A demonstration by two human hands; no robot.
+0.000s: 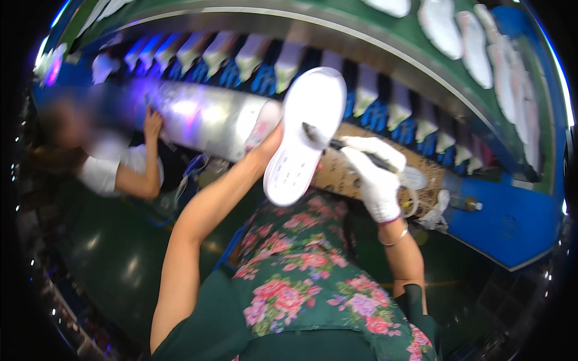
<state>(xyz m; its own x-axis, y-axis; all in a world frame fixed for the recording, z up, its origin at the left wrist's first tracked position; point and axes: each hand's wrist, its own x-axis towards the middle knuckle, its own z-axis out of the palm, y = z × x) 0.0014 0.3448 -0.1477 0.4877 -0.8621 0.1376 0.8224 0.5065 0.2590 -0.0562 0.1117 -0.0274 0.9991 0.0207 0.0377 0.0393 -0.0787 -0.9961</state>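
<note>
A white shoe sole [328, 96] is tilted up in front of me, its long axis slanting from upper right to lower left. My bare left hand [272, 144] grips it by its left edge, most of the fingers hidden behind it. On my right hand [373, 174] is a white glove, closed around a dark-handled brush [380, 161]. The brush's dark head lies at the middle of the sole. Just behind my left hand, a pinkish-white shoe piece [263, 125] rests on the shiny metal surface [201, 114].
White soles [475, 51] lie on a green belt [337, 18] across the top. Pale and blue pieces [289, 63] hang in a row below it. A co-worker's hand [153, 123] is at the left. Cardboard [340, 174] and a blue tabletop [503, 222] extend right.
</note>
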